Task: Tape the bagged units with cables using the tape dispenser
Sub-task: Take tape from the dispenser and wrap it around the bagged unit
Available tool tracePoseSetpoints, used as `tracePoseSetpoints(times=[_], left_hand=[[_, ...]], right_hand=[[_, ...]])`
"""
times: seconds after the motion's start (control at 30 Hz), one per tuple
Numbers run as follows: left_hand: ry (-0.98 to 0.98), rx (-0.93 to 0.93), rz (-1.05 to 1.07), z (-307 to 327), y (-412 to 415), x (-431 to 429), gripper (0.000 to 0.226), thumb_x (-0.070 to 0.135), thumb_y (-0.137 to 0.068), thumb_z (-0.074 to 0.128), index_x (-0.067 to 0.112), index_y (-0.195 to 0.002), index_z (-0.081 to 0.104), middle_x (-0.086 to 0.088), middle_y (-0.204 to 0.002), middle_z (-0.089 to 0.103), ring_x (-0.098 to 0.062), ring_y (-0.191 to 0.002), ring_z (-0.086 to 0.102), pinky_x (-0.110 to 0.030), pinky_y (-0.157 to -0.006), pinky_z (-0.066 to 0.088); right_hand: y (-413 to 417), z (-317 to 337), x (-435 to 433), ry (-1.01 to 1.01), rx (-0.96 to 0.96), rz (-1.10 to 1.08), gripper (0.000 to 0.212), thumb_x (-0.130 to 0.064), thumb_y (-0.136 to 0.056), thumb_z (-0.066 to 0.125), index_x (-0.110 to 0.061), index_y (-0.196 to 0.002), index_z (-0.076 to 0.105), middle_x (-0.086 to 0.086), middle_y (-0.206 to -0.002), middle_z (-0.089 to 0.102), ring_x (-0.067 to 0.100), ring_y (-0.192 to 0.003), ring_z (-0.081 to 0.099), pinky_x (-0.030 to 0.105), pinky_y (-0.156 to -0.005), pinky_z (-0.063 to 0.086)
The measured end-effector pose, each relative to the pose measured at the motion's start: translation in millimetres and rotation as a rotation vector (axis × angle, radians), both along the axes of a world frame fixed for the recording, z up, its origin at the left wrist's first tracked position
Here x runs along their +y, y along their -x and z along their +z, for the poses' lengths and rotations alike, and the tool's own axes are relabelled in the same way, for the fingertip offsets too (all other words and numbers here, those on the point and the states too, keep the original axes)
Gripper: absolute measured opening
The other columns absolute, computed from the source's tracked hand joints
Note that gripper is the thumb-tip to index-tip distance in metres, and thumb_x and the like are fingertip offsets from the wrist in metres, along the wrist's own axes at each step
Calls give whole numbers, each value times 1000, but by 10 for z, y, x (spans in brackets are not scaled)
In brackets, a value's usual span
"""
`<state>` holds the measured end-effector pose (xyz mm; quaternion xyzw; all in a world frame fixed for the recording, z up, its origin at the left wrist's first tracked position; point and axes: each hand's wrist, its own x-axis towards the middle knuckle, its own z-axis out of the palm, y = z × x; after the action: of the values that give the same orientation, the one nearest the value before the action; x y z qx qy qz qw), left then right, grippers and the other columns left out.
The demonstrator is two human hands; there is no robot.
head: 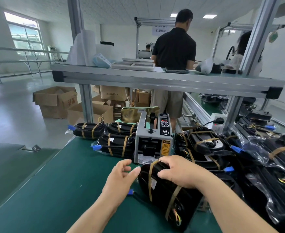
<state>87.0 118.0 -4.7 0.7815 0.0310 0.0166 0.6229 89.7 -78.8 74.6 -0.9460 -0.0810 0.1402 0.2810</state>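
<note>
Two hands in shot, and my right hand (180,172) has the grip: fingers curled over the top edge of the unit (163,189), thumb pressed to its near face, holding it down on the mat (54,182). My left hand (121,174) is loose and spread just beside the unit's left end, holding nothing that I can see. The unit lies straight in front of me, touching or almost touching the foot of the dispenser (153,137). Two bands (150,179) of brownish tape wrap it, one under my right fingertips, one nearer me, and the cable's blue plug (131,192) pokes out at the left. So I read this one as done, or in the last press-down of the far band. Left of the dispenser sits a stack (108,140) of banded units; on the right, a pile (222,148) of bagged ones, some banded, the farthest hard to judge. Next, I reckon: check the far band is stuck flat, lift the unit over to the stack with a firm two-handed hold so the slippery bag doesn't slide, then pull a fresh one from the pile. Whether a strip waits at the dispenser's mouth, I can't tell.
</note>
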Motion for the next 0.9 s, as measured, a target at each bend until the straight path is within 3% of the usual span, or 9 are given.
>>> tracePoseSetpoints(times=[0.07, 0.13, 0.27, 0.37, 0.47, 0.57, 0.63, 0.73, 0.9], left_hand=[[14, 65, -60, -69, 59, 73, 47, 46, -89, 68, 32, -130, 52, 11, -123, 61, -3, -111, 59, -25, -91, 50], [99, 133, -178, -138, 99, 144, 52, 55, -84, 70, 31, -128, 56, 8, -125, 66, -10, -115, 62, -36, -96, 53], [348, 114, -318, -117, 187, 329, 46, 56, -72, 72, 24, -105, 74, -8, -109, 75, -24, -101, 72, -29, -75, 56], [336, 39, -158, -45, 206, 456, 52, 58, -65, 73, 16, -96, 76, -13, -100, 76, -26, -93, 73, -29, -75, 55], [335, 17, 72, 14, 166, 678, 43, 52, -72, 75, 11, -85, 76, -13, -88, 77, -20, -75, 71, -31, -72, 53], [360, 21, 293, 60, 38, 1055, 31, 40, -87, 69, 11, -80, 75, 3, -62, 71, -8, -46, 61, -19, -45, 46], [349, 22, 407, 71, -87, 1338, 31, 43, -87, 69, 14, -77, 73, 9, -51, 63, -5, -36, 51, -17, -41, 39], [385, 49, 510, 49, -304, 1711, 42, 52, -79, 73, 11, -72, 66, -3, -63, 63, -23, -53, 50, -26, -52, 35], [304, 143, 581, 53, -637, 2160, 51, 60, -79, 71, 13, -70, 53, -7, -60, 40, -20, -50, 33, -24, -48, 30]], right_hand=[[14, 49, -38, -48, 52, 31, 41, -34, -92, 59, -25, -132, 59, -4, -130, 66, 15, -110, 64, 32, -93, 50], [25, 93, -34, -144, 107, 63, 47, -37, -92, 58, -33, -138, 55, -9, -131, 64, 8, -113, 62, 31, -102, 48], [5, 129, 92, -267, 176, 142, 38, -36, -93, 56, -37, -130, 61, -6, -118, 72, 15, -108, 69, 42, -101, 52], [-29, 119, 299, -251, 95, 152, 35, -38, -96, 58, -37, -131, 61, -7, -117, 72, 13, -107, 68, 39, -101, 53], [-118, 23, 478, -233, -129, 54, 44, -46, -94, 65, -28, -134, 62, -14, -120, 67, 2, -107, 62, 22, -96, 49], [-113, -133, 620, -410, -174, -106, 72, -65, -84, 64, -26, -143, 51, -13, -133, 61, 1, -109, 57, 18, -87, 41], [-85, -308, 777, -518, -67, -168, 93, -75, -74, 63, -26, -150, 38, -10, -138, 55, 6, -114, 56, 26, -92, 47], [-64, -547, 1182, -670, 210, -132, 96, -60, -73, 79, -26, -150, 32, -4, -120, 61, 14, -95, 73, 35, -74, 62], [-312, -663, 1934, -792, 175, -207, 57, -28, -92, 70, -15, -141, 44, 3, -102, 69, 13, -72, 75, 24, -63, 59]])
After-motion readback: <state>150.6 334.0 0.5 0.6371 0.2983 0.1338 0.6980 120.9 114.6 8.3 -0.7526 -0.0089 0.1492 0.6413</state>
